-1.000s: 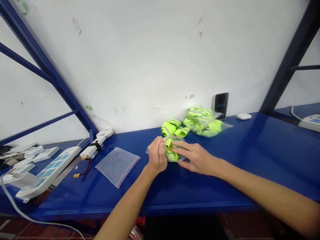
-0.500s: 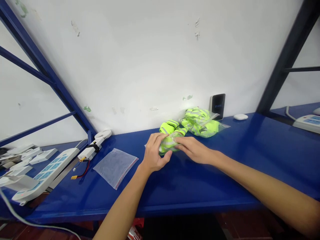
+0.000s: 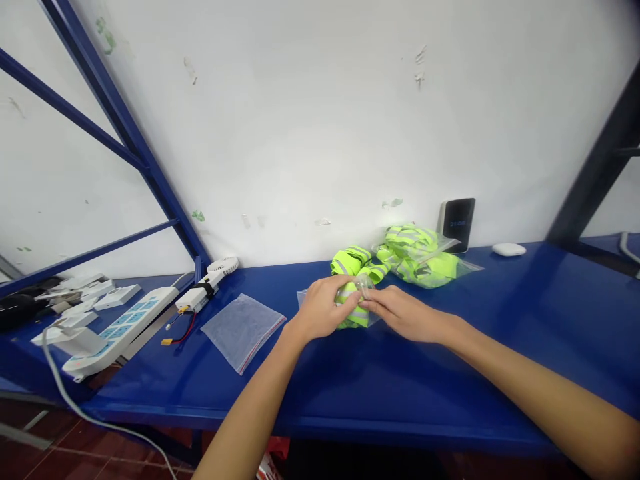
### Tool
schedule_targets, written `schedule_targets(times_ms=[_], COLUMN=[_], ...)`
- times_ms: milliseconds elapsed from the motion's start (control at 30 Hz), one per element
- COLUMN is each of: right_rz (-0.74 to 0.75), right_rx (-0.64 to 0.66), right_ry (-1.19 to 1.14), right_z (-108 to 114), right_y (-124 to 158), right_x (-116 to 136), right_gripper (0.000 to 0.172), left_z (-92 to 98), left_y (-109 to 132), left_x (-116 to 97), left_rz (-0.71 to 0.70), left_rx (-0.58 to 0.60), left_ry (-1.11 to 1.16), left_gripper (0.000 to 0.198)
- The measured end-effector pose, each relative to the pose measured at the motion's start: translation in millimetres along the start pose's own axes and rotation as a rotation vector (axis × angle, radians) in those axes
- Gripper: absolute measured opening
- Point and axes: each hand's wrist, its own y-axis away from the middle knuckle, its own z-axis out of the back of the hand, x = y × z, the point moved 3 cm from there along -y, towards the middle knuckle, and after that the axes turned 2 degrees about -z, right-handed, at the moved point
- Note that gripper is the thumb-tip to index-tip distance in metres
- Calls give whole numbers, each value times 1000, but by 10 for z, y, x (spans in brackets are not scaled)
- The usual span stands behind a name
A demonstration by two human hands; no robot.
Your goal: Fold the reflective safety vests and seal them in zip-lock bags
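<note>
A clear plastic bag (image 3: 374, 315) lies on the blue table between my hands, with neon-yellow reflective strap (image 3: 352, 319) partly inside it. More of the strap spills out behind, toward the wall. My left hand (image 3: 324, 308) curls over the bag's left side, its thumb pressed near the bag's mouth. From the right, my right hand (image 3: 407, 313) pinches the edge of the plastic between thumb and fingers. Just behind is another clear bag (image 3: 445, 268), filled with the same neon strap. To the left, a flat zip bag (image 3: 243, 331) with a red seal line lies by itself.
A small dark-screened clock (image 3: 457, 225) leans by the wall, a white oval case (image 3: 509, 249) to its right. On the left are a white handheld fan (image 3: 223, 266), a battery pack with wires (image 3: 191, 300) and a power strip (image 3: 123, 330). The blue table's front edge (image 3: 320, 427) runs below.
My left hand has closed in, its thumb now near my right fingertips at the bag's mouth. More strap shows below the left hand. The whole view has shifted slightly.
</note>
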Motion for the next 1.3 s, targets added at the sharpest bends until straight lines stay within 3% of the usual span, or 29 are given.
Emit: schedule_targets(times_ms=[100, 267, 367, 667, 800, 933, 1133, 1300], right_rz=[7, -30, -69, -169, -227, -266, -339, -347], right_rx=[-119, -584, -717, -499, -475, -466, -597, -524], right_ry=[85, 51, 10, -180, -300, -469, -413, -422], right_z=[-45, -47, -9, -51, -70, -85, -125, -142], right_y=[22, 72, 81, 51, 32, -3, 79, 74], right_x=[-68, -205, -247, -238, -328, -413, -395, -410], right_gripper=[31, 24, 17, 17, 19, 20, 20, 31], left_z=[48, 77, 45, -95, -126, -131, -158, -187], left_y=[-131, -346, -399, -295, -279, -292, -312, -299], left_x=[7, 176, 289, 426, 446, 388, 235, 180], left_rz=[25, 141, 188, 189, 205, 198, 132, 103], left_rx=[73, 60, 41, -93, -131, -171, -156, -97], left_ry=[58, 149, 274, 394, 391, 330, 280, 289], left_gripper=[26, 25, 22, 27, 30, 21, 8, 13])
